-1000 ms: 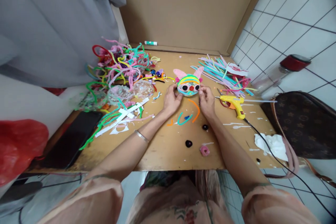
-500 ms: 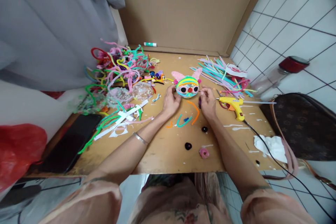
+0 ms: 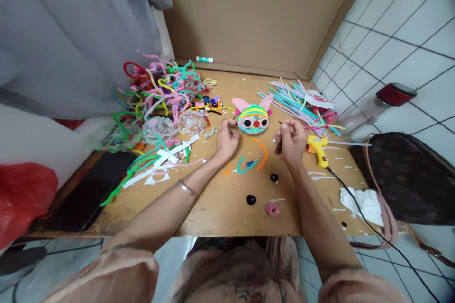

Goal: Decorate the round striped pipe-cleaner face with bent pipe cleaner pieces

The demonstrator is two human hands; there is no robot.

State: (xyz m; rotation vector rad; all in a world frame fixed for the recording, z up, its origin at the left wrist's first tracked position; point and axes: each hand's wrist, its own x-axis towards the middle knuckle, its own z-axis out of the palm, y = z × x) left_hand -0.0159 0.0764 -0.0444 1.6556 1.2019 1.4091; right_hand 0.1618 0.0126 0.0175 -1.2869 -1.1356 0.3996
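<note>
A small striped craft face with pink ears, two black eyes and a red nose lies on the wooden table. My left hand rests just left of it with its fingers curled, fingertips touching its edge. My right hand is lifted a little to the right of the face, closed in a pinch on a thin dark strand that hangs below the fingers. Short orange and teal pipe-cleaner pieces lie between my wrists.
A tangle of coloured pipe cleaners fills the left back, straight ones the right back. A yellow glue gun with its cord lies by my right hand. Also here: black phone, white tissue, brown bag, red-lidded jar, small black and pink pompoms.
My right hand has drawn away from the craft face to the right and risen, pinching a dark strand. My left hand stays beside the face.
</note>
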